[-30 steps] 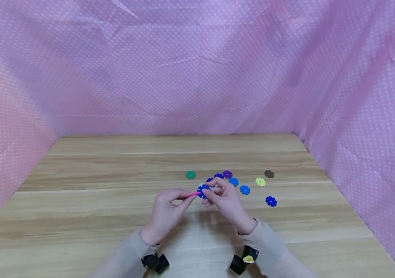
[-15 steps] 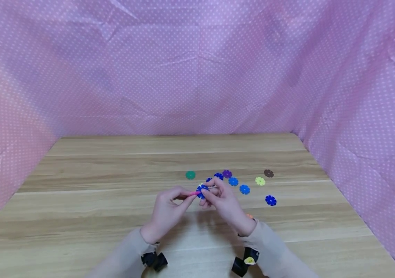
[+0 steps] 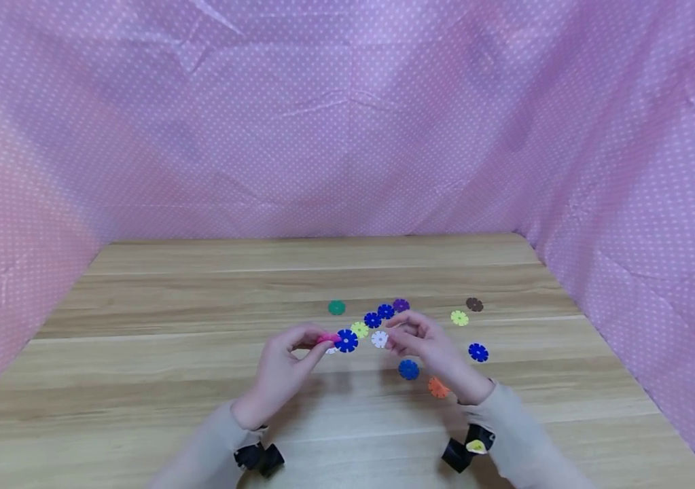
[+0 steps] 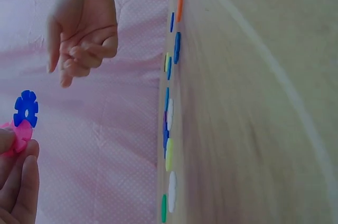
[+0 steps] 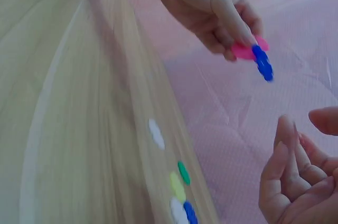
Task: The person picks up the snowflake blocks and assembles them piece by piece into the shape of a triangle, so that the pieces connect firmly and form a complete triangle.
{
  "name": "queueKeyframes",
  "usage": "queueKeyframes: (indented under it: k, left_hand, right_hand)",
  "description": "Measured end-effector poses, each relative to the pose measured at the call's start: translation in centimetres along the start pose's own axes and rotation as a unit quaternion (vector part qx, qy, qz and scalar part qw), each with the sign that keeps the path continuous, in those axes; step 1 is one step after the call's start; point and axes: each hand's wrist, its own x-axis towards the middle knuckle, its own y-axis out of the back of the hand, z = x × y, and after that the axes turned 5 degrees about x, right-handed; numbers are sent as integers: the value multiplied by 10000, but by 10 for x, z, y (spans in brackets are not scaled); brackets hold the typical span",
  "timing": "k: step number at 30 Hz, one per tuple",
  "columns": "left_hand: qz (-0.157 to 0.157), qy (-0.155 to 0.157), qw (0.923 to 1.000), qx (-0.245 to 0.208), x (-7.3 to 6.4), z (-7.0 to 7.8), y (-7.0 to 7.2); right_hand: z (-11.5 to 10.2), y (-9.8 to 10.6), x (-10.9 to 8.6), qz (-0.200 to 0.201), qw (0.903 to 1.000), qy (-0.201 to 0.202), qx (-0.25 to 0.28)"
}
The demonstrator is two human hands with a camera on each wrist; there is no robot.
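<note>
My left hand [image 3: 284,370] pinches a pink snowflake disc [image 4: 22,137] between thumb and forefinger, above the table. A dark blue snowflake disc [image 3: 346,341] is joined to the pink one at its edge, set at an angle to it and pointing to the right. Apart from the joined pair, on its right, hangs my right hand [image 3: 433,346]; its fingers are loosely curled with nothing between them, as the right wrist view shows. Below and between the hands lies a white disc [image 3: 380,339], beside a yellow-green disc [image 3: 359,330].
Loose discs lie flat on the wooden table [image 3: 170,305]: green [image 3: 337,308], purple [image 3: 401,305], brown [image 3: 474,304], blue [image 3: 408,369] and orange [image 3: 437,387] among them. Another white disc [image 5: 156,133] lies below my left hand. A pink dotted curtain [image 3: 347,136] surrounds the table's back and sides.
My right hand has let go of the dark blue disc and drawn back to the right. My left hand has moved slightly left, carrying the joined discs. The blue and orange discs nearer me are now uncovered.
</note>
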Motion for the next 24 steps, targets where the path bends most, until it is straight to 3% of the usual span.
queueKeyframes:
  k: [4,8,13,17,21,24]
  left_hand:
    - [-60,228,9997,56,-3,0,2]
    - [-69,340,9994,55,-6,1,3]
    - [-13,230,9997,54,-10,0,3]
    - [-14,109,9999,62,-12,1,3]
    - [-53,74,9999,59,-13,1,4]
    - [-60,32,9999,121,-15,2,5]
  right_hand:
    - [5,20,-11,-104,9989,-192,-419]
    - [16,40,-20,-202,9933,-131,-1127]
    - [30,59,-29,-470,9793,-57,-1967]
    - [37,66,-34,-669,9682,-312,-2392]
    - [39,70,-37,-762,9599,-484,-2652]
    - [39,69,-38,-853,9550,-395,-2811]
